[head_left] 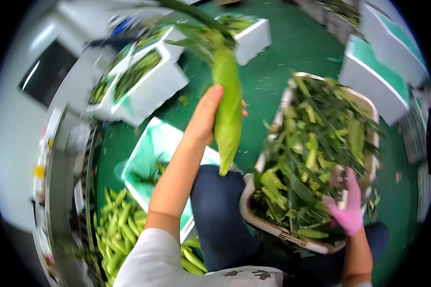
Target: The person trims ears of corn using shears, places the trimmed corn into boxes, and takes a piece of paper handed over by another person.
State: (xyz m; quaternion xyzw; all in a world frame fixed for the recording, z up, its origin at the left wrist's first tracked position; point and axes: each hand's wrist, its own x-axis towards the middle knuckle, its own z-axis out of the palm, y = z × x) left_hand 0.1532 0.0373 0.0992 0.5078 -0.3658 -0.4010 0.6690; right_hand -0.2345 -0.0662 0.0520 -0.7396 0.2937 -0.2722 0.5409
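Observation:
My bare left hand (207, 112) is wrapped round a green ear of corn (227, 95) in its husk, held up in front of me with its leafy end upward and its pointed end down. My right hand (347, 203), in a pink glove, grips a metal tool (342, 186) with a pale handle; its exact kind is too blurred to tell. That hand is over the near right part of a large beige crate (246, 203), which is filled with cut leaves and husks (311, 138).
A white foam box (141, 143) with a green liner stands left of my knee, beside a pile of husked-in corn ears (117, 234). More foam boxes (153, 86) hold greens at the back left. Others (373, 86) stand at the right. Metal shelving (57, 191) runs along the left.

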